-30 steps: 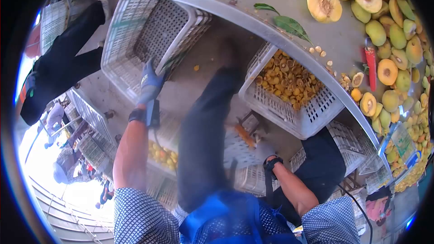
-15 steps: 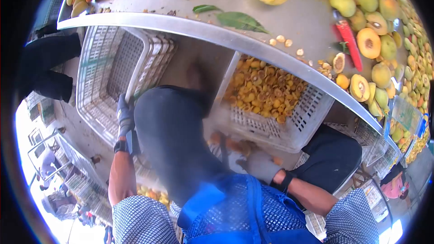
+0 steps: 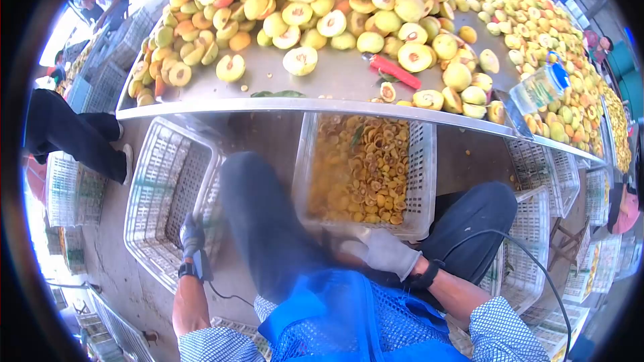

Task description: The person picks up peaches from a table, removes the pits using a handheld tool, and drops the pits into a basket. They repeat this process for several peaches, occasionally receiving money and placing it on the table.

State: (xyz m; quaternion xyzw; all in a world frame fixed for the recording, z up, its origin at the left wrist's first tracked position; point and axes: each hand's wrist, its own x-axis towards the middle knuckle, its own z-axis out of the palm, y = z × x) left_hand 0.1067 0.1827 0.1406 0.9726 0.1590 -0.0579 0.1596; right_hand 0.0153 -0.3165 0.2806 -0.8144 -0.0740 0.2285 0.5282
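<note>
My left hand (image 3: 192, 236), in a grey glove, is closed on the near right edge of a white plastic crate (image 3: 144, 181). This crate is tilted beside my left leg, and its slatted inside shows no fruit. My right hand (image 3: 390, 253), in a pale glove, is low between my knees, just below the near edge of a second white crate (image 3: 421, 184). Its fingers are blurred, so whether they grip anything does not show. The second crate holds many small yellow-brown fruit pieces (image 3: 382, 174), with a leaf among them.
A metal table (image 3: 322, 104) spans the front, piled with halved peaches (image 3: 300, 60). On it lie a red-handled knife (image 3: 396, 72) and a clear blue-capped container (image 3: 540, 87). More crates (image 3: 526, 248) stand at my right. Another person's dark-trousered legs (image 3: 80, 134) are at left.
My view has lifted and turned, showing more of the table. My left hand stays on the left crate's edge; my right hand remains low between my knees.
</note>
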